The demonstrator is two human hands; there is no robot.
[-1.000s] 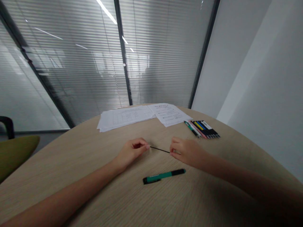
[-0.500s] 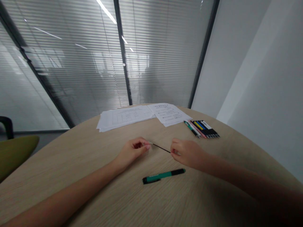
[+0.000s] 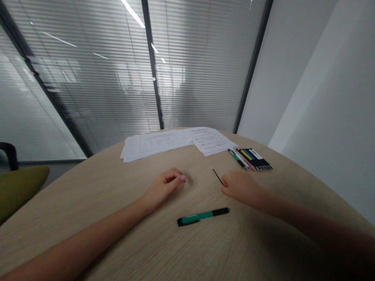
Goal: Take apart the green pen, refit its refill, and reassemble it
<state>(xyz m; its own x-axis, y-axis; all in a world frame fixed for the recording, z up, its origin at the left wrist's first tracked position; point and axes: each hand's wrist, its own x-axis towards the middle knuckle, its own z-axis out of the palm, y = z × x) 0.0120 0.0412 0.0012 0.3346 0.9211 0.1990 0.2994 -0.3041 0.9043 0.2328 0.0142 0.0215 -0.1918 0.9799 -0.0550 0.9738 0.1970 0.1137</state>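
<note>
My right hand point(image 3: 238, 186) grips a thin dark rod point(image 3: 217, 176), which looks like a pen refill. Its pale tip points up and to the left, toward the papers. To the left, my left hand point(image 3: 168, 184) rests on the table with thumb and fingertips pinched together. Whether anything small sits between those fingers I cannot make out. A green pen with black ends point(image 3: 203, 216) lies on the table nearer to me, below the gap between both hands, and neither hand touches it.
A row of several pens point(image 3: 252, 159) lies at the right, beyond my right hand. Printed sheets point(image 3: 158, 143) spread along the far side of the wooden table point(image 3: 140, 242). A green chair point(image 3: 22, 189) stands at the left, and blinds hang behind glass point(image 3: 117, 78).
The thin rod, which spanned both hands, is now apart from my left hand. My right hand has moved right with it, and the rod has tilted more upright. My left hand stays in place.
</note>
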